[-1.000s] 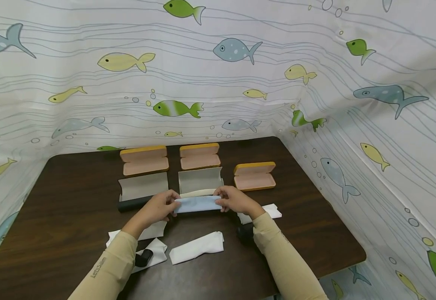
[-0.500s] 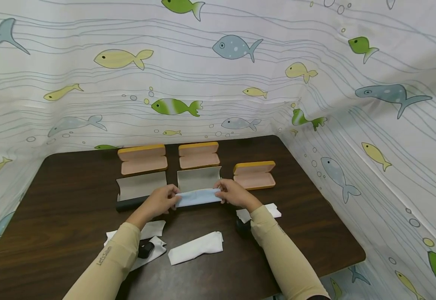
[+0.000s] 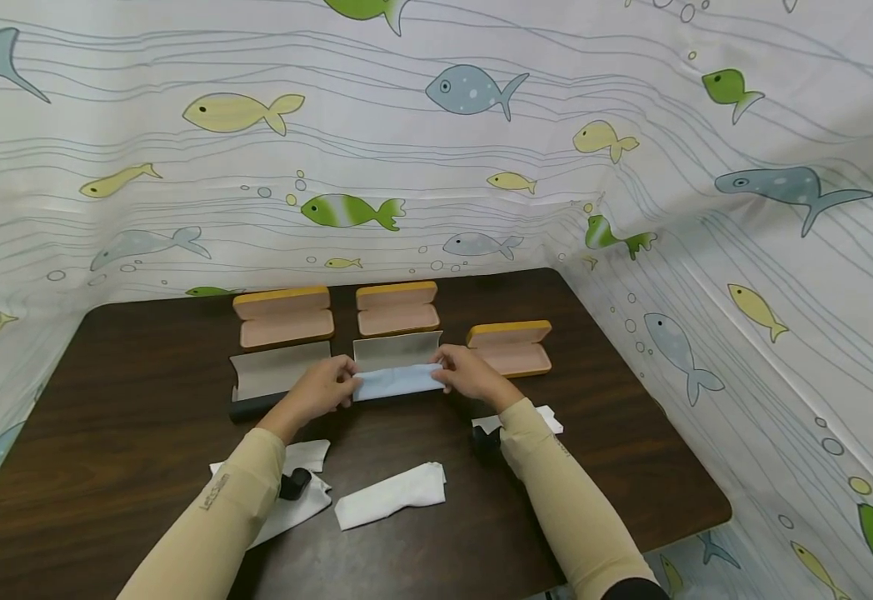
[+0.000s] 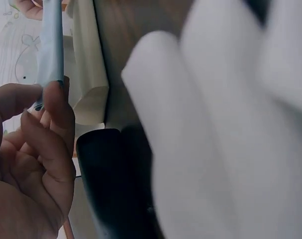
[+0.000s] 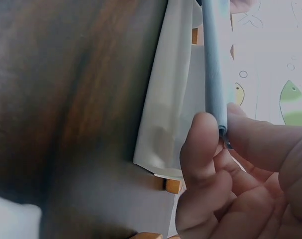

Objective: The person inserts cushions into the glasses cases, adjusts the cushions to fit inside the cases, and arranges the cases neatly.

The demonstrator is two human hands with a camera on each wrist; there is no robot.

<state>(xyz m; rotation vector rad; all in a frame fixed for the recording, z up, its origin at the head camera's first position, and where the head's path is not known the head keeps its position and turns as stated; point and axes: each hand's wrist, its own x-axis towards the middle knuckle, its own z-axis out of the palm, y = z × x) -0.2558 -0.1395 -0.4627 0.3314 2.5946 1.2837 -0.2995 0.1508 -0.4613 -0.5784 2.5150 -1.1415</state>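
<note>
A light blue folded cloth [image 3: 397, 382] is stretched between both hands in the head view, over the front part of an open eyeglass case [image 3: 397, 348] with a grey inside. My left hand [image 3: 324, 385] pinches its left end between thumb and fingers. At the other end my right hand [image 3: 470, 373] pinches it the same way. Both wrist views show the cloth [image 4: 51, 47] raised a little above the pale case [image 5: 165, 99], apart from it. The cloth hides most of the case's lower half.
Left of the hands stands another open grey-lined case [image 3: 282, 371]. Three open yellow cases with pink insides, such as the right one [image 3: 511, 360], stand behind and to the right. White folded cloths [image 3: 391, 496] lie nearer, partly under the forearms. A fish-printed curtain [image 3: 376, 133] surrounds the table.
Both hands have moved the blue cloth forward, away from the body, so that it now covers the case's front part and pale front edge. The head view has tilted slightly down.
</note>
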